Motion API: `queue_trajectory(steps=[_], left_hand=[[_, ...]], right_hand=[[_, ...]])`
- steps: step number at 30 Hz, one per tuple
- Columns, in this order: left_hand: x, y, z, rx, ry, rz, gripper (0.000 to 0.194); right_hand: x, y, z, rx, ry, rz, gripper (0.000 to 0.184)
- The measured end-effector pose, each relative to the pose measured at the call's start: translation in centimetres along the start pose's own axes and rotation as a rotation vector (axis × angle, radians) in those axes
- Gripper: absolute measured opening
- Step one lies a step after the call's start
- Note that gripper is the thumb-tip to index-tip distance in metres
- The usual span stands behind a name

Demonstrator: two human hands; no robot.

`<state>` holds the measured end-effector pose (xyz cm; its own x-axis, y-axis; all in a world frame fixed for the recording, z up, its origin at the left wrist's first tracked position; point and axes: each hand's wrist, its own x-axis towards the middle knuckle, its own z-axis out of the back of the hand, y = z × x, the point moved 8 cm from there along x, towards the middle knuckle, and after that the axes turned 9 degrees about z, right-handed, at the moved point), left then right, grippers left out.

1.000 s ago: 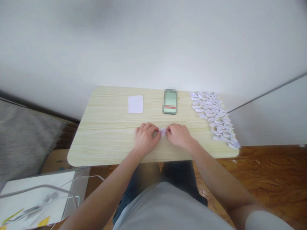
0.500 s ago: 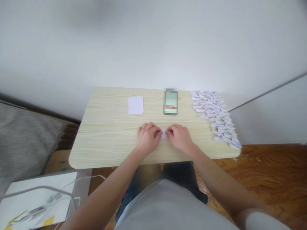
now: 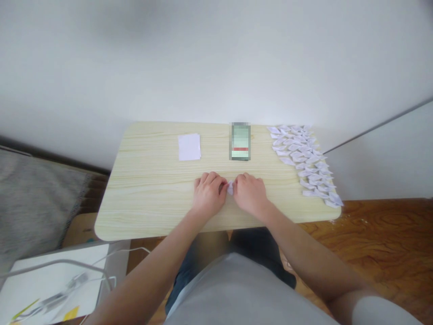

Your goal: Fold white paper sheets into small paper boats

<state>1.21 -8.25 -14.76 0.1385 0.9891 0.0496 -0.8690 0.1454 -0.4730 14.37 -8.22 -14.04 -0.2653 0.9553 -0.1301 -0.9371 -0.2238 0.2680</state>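
Observation:
A small folded piece of pale paper (image 3: 230,188) lies on the light wooden table (image 3: 152,194), pinched between my two hands. My left hand (image 3: 209,195) has its fingers curled onto the paper's left side. My right hand (image 3: 249,195) grips the paper's right side with closed fingers. Most of the paper is hidden by my fingertips. Both hands rest on the tabletop near its front middle.
A small stack of white paper squares (image 3: 189,146) lies at the back, a phone (image 3: 241,141) beside it. Several folded paper pieces (image 3: 304,164) cover the table's right edge. A white box with cables (image 3: 54,284) sits lower left. A wall stands behind the table.
My hands have closed in on each other, so less of the folded paper shows between them. The view has shifted slightly.

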Motion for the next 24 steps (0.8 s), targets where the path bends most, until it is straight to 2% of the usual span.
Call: queue_trajectory(steps=[5, 9, 13, 20, 24], left_hand=[[0.1, 0.1, -0.2, 0.003, -0.005, 0.008, 0.013], [0.0, 0.0, -0.1, -0.016, 0.007, -0.007, 0.009], [-0.1, 0.1, 0.1, -0.039, 0.016, -0.032, 0.018], [-0.1, 0.4, -0.1, -0.061, 0.010, -0.028, 0.021], [-0.1, 0.5, -0.2, -0.060, 0.018, -0.022, 0.022]], right_hand=[[-0.1, 0.1, -0.2, -0.012, -0.048, -0.034, 0.029], [-0.4, -0.2, -0.4, 0.005, -0.093, -0.035, 0.020], [-1.0, -0.6, -0.4, 0.035, -0.162, -0.017, 0.013], [-2.1, -0.7, -1.0, 0.084, -0.281, 0.008, 0.021], [-2.2, -1.0, -1.2, 0.128, -0.305, 0.022, 0.019]])
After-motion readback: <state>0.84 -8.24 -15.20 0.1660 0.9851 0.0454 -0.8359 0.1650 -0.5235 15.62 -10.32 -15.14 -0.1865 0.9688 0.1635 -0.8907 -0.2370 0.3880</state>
